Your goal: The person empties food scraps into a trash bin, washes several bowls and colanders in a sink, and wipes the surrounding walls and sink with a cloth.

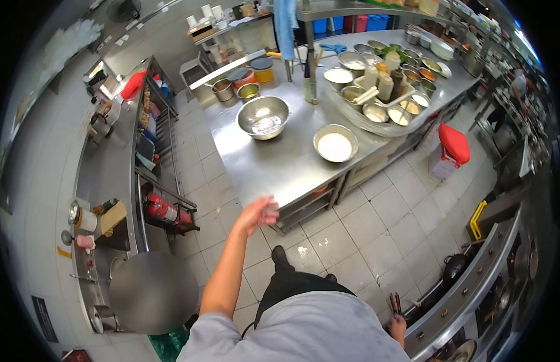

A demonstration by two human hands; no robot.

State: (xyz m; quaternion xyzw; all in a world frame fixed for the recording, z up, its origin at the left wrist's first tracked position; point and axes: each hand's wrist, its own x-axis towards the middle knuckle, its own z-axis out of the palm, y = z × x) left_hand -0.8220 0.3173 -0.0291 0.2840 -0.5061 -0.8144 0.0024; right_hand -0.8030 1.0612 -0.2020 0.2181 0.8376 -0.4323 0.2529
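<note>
My left hand (257, 215) is held out past the near corner of the steel table (265, 175), its fingers loosely apart and nothing in them. Low on the right, my right hand (398, 327) is closed on a utensil with two brown prongs or handles (395, 303), close to the stove edge. On the table stand a steel bowl with a shiny wet bottom (262, 117) and a smaller bowl of white liquid or cream (335, 143).
Sauce bottles (385, 86) and several small bowls stand in a plastic-lined tray farther back. A stove (449, 314) runs along the lower right. A red-topped bin (453, 145) is on the tiled floor (376, 229). Another person (519, 87) stands at the far right.
</note>
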